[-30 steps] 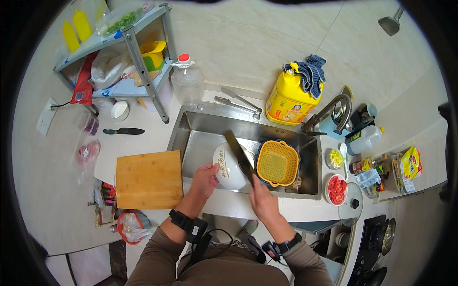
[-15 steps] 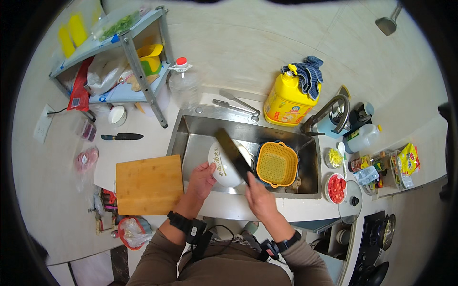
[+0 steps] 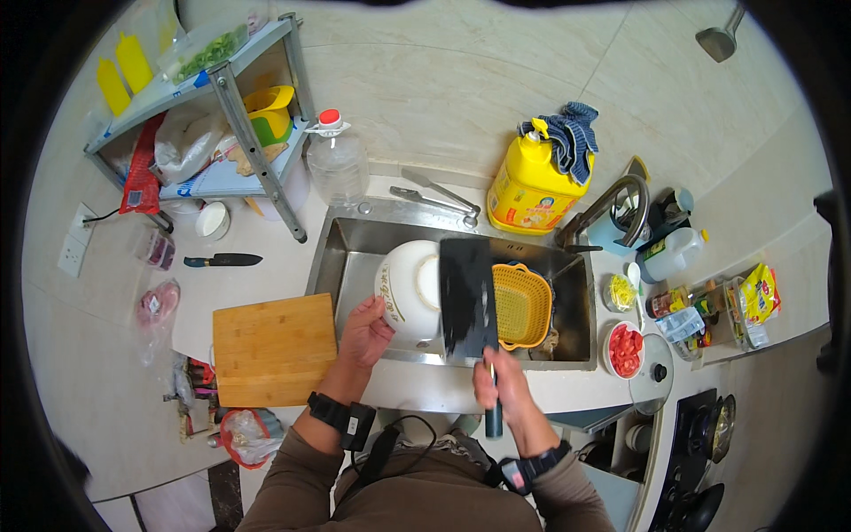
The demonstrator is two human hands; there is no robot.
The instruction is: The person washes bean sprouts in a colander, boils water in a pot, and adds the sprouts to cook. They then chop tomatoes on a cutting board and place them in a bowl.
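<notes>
My left hand (image 3: pixel 365 332) grips the edge of a white bowl (image 3: pixel 403 288) with lettering on its side. The bowl is tilted over the sink (image 3: pixel 355 266), its round foot turned to the right. In my right hand (image 3: pixel 503 379) is a dark-bladed cleaver (image 3: pixel 467 297), held by its black handle. The blade points away from me with one broad face up, and it covers the bowl's right edge. Whether blade and bowl touch, I cannot tell. Behind the blade's right side, a yellow plastic basket (image 3: pixel 523 306) sits in the sink, partly hidden.
Left of the sink lie a wooden cutting board (image 3: pixel 275 350) and a knife (image 3: pixel 223 260). A large yellow pump bottle (image 3: pixel 536 191) and the faucet (image 3: pixel 620 199) stand behind it. On the right are a bowl of chopped red pieces (image 3: pixel 624 348) and a glass lid (image 3: pixel 653 374).
The cleaver has turned from nearly edge-on to show its broad face, and its handle has swung toward me. The bowl has tipped, showing more of its foot.
</notes>
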